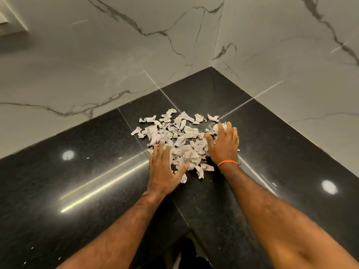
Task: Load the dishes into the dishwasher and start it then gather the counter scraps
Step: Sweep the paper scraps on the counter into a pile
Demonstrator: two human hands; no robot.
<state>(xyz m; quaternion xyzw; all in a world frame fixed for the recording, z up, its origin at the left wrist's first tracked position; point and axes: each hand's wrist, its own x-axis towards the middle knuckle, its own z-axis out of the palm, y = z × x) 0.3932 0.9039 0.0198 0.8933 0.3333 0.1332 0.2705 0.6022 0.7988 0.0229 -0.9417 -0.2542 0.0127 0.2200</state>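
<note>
Head view. A glossy black speckled stone table point(81, 191) is seen running into a corner formed by grey-veined white marble wall panels point(97, 55). A loose heap of crumpled, torn white paper scraps point(178, 140) is spread on the table just short of that corner, across a seam between slabs.

The left hand point(165, 171) is laid palm-down at the near-left edge of the heap. Its fingers point(155, 158) are held straight and slightly spread, tips touching the outer scraps, thumb angled out toward the pile's near side; nothing is gripped.

The right hand point(223, 146) is placed palm-down on the right side of the heap. Its fingers are extended and only gently bent, resting over scraps, with a few pieces showing past the fingertips; no scrap is seen pinched or enclosed. A thin orange thread bracelet point(227, 163) is worn on the right wrist.

The heap is bracketed between both hands. Bare forearms are seen reaching in from the bottom edge. Round and streaked light reflections point(68, 155) are noted on the table surface.
</note>
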